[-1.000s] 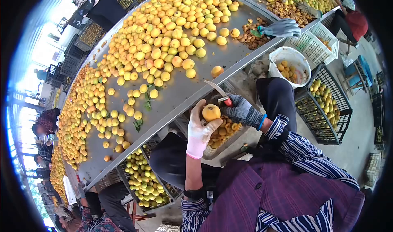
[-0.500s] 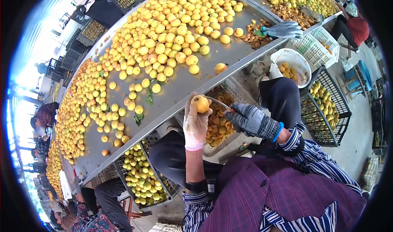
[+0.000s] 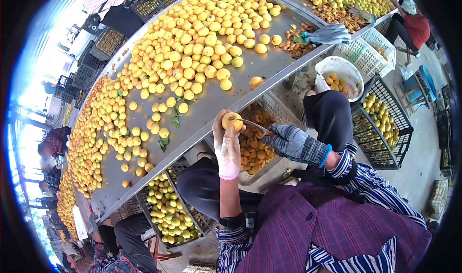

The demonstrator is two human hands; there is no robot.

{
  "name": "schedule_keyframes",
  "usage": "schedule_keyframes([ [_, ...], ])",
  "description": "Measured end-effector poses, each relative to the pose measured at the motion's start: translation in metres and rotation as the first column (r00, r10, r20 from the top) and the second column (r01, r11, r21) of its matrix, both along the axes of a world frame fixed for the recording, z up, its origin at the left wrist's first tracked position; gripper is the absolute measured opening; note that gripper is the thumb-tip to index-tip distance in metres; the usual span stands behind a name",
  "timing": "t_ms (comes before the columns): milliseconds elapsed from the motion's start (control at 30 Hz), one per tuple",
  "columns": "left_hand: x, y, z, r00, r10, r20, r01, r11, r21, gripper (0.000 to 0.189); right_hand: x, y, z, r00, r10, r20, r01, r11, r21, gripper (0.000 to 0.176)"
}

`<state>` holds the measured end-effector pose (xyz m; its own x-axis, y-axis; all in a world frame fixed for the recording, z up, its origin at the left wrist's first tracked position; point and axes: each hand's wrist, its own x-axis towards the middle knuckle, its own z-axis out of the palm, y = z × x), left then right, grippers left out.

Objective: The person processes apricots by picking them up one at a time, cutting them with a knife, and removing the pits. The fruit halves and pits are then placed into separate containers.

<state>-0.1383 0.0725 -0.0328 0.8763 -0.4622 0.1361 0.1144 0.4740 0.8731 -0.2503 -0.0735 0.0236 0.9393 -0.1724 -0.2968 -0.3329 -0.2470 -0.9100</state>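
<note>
My left hand (image 3: pixel 227 153), in a thin whitish-pink glove, is closed around an apricot (image 3: pixel 231 121) held up in front of the table edge. My right hand (image 3: pixel 299 144), wearing a grey knitted glove with a blue cuff, grips a knife with a thin curved blade (image 3: pixel 254 124). The blade's tip meets the apricot's right side, where a cut shows. Beneath both hands stands a crate (image 3: pixel 281 110) of apricot pieces. A single apricot (image 3: pixel 255 82) lies close to the table's rim.
Whole apricots (image 3: pixel 192 37) are heaped on the metal table (image 3: pixel 202 110). Grey gloves (image 3: pixel 328 34) lie at its edge beside apricot stones (image 3: pixel 294 42). To the right stand a white bucket (image 3: pixel 357 63) and a black crate (image 3: pixel 405 133). A person in red (image 3: pixel 417 31) sits beyond.
The knife blade has moved onto the apricot, and a cut now shows in its right side. Both hands have shifted slightly left in view.
</note>
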Motion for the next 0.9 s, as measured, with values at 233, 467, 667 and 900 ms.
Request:
schedule_keyframes([
  [233,0.001,0.002,0.001,0.999,0.013,0.046,-0.017,0.995,0.102,0.041,0.001,-0.002,-0.003,0.998,0.054,0.018,-0.051,0.987,-0.149,0.03],
  [467,-0.001,-0.008,0.0,0.998,0.024,0.053,-0.032,0.99,0.14,0.043,0.008,0.004,-0.028,0.995,0.039,0.088,-0.01,0.952,-0.306,0.026],
  [667,0.0,-0.026,-0.018,0.915,-0.072,-0.397,0.006,0.986,-0.166,0.039,0.014,0.01,-0.05,0.992,0.013,0.128,0.039,0.918,-0.394,0.024],
  [900,0.011,-0.015,-0.016,0.98,0.027,-0.199,0.054,0.918,0.392,0.056,0.016,0.001,-0.045,0.996,0.054,0.075,-0.018,0.911,-0.413,0.031],
])
